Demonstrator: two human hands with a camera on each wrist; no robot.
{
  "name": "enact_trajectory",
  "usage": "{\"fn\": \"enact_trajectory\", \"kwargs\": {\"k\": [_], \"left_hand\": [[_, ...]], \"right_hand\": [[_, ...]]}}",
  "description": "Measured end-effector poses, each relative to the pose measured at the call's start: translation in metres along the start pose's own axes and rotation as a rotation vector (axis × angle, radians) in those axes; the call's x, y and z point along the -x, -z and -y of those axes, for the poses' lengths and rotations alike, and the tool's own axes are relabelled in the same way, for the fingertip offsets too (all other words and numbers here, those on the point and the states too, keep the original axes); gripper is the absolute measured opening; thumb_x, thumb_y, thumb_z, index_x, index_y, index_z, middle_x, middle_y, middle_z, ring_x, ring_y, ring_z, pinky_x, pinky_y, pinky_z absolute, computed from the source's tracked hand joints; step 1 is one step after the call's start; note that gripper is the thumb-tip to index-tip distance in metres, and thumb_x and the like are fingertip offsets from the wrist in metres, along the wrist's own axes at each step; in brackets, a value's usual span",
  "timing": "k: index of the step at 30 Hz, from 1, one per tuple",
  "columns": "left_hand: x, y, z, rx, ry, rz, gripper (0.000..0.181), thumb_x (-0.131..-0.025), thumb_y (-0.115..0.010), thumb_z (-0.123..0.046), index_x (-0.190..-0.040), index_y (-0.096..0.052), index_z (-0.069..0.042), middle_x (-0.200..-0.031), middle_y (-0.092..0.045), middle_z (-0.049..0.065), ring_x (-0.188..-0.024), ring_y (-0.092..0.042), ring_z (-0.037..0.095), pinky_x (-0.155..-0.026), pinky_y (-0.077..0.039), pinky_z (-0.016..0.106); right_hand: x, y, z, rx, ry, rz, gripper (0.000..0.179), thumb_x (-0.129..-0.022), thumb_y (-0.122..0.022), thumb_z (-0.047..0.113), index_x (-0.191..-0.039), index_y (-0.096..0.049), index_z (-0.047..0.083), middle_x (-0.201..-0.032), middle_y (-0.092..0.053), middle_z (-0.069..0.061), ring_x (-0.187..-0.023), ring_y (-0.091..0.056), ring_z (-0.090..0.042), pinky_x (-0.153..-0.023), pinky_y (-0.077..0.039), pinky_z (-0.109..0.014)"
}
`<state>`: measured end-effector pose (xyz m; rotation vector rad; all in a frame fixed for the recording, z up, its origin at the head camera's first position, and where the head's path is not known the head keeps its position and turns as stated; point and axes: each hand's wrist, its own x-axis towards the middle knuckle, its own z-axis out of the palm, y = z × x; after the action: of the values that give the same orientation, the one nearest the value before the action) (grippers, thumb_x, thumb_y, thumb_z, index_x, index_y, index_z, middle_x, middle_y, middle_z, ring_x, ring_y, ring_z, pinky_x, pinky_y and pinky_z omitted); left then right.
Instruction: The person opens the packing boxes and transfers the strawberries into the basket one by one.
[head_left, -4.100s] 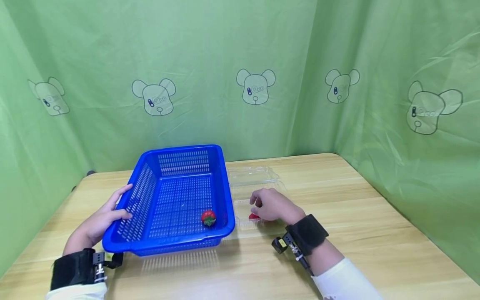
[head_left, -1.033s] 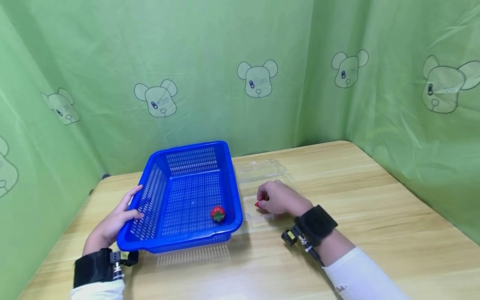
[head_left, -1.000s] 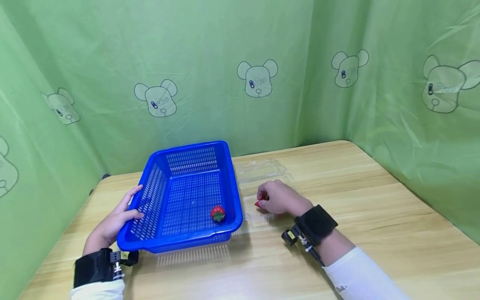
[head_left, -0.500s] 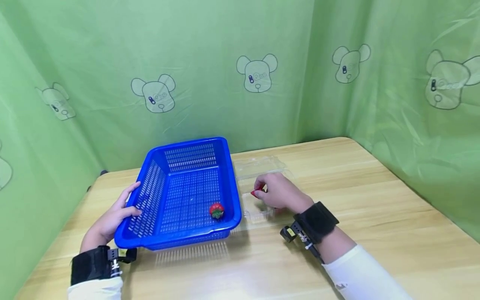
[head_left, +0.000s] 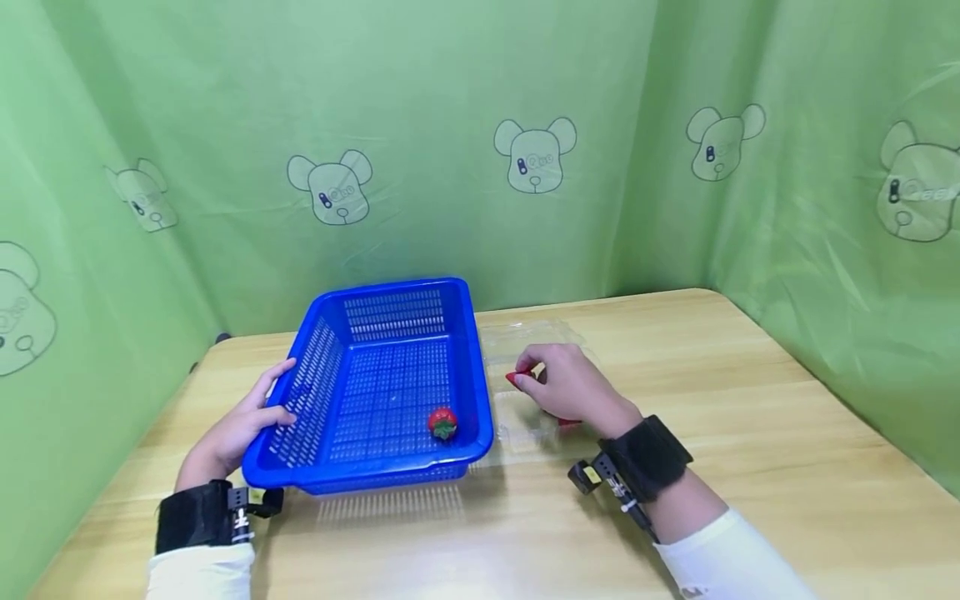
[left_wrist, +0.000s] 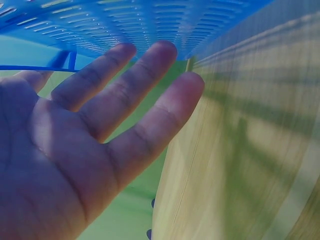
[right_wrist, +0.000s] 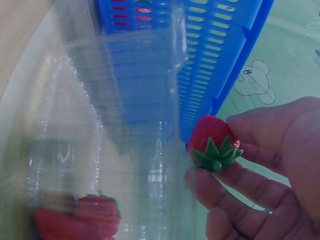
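Note:
My left hand (head_left: 238,427) grips the left rim of a blue plastic basket (head_left: 375,472), thumb over its edge. In the left wrist view, straight fingers (left_wrist: 145,135) of that hand lie below the perforated basket. One red strawberry (head_left: 442,421) with green leaves lies in the basket's near right corner. Between thumb and fingers, my right hand (head_left: 573,385) pinches another strawberry (right_wrist: 212,137), just above a clear plastic box (head_left: 517,429) to the right of the basket. More strawberries (right_wrist: 97,215) lie inside the box, mostly hidden from the head view by the right hand.
A light wooden table (head_left: 675,400) carries the box, and the basket casts a shadow on it. Green curtains (head_left: 420,83) with bear-head prints stand behind and at both sides. The box's transparent lid (head_left: 525,333) lies toward the back.
My right hand has taken hold of a strawberry in the clear box and raised it slightly. The left hand keeps its grip on the basket; the head view has shifted a little.

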<state>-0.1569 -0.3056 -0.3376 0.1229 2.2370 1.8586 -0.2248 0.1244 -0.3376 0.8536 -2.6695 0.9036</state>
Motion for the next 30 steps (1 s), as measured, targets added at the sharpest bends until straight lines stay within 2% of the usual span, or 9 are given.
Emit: {"fn": "enact_trajectory", "kwargs": {"k": [4,14,19,30], "left_hand": [[0.001,0.002,0.003,-0.003,-0.008,-0.007,0.086,-0.089,-0.046,-0.001,-0.155,0.005,-0.023,-0.145,-0.013,0.036,-0.093,-0.062,0.031,-0.075,-0.057,0.046],[-0.007,0.001,0.004,-0.024,-0.013,-0.016,0.087,-0.088,-0.047,-0.001,-0.156,0.003,-0.024,-0.147,-0.01,0.034,-0.092,-0.061,0.032,-0.076,-0.056,0.047],[-0.006,0.0,0.003,-0.016,-0.03,-0.013,0.087,-0.088,-0.047,-0.001,-0.156,0.003,-0.024,-0.146,-0.011,0.033,-0.092,-0.06,0.031,-0.074,-0.057,0.044],[-0.006,0.0,0.005,-0.015,-0.011,-0.034,0.087,-0.088,-0.048,-0.001,-0.156,0.001,-0.025,-0.146,-0.017,0.032,-0.09,-0.061,0.03,-0.074,-0.057,0.043]], "right_hand": [[-0.002,0.0,0.003,-0.011,0.01,-0.022,0.009,-0.089,-0.068,0.02,-0.09,-0.071,0.012,-0.09,-0.069,0.0,-0.068,-0.063,-0.011,-0.065,-0.052,-0.031],[-0.002,0.006,0.006,-0.036,0.014,-0.08,0.01,-0.089,-0.068,0.016,-0.095,-0.072,0.01,-0.09,-0.07,-0.002,-0.075,-0.064,-0.017,-0.069,-0.054,-0.036],[-0.003,0.008,0.008,-0.036,0.024,-0.096,0.01,-0.09,-0.067,0.016,-0.096,-0.071,0.009,-0.088,-0.069,-0.003,-0.077,-0.065,-0.019,-0.068,-0.054,-0.037],[-0.005,0.006,0.007,-0.054,0.06,-0.121,0.011,-0.09,-0.067,0.017,-0.095,-0.071,0.009,-0.086,-0.069,-0.002,-0.077,-0.066,-0.019,-0.069,-0.053,-0.039]]}}
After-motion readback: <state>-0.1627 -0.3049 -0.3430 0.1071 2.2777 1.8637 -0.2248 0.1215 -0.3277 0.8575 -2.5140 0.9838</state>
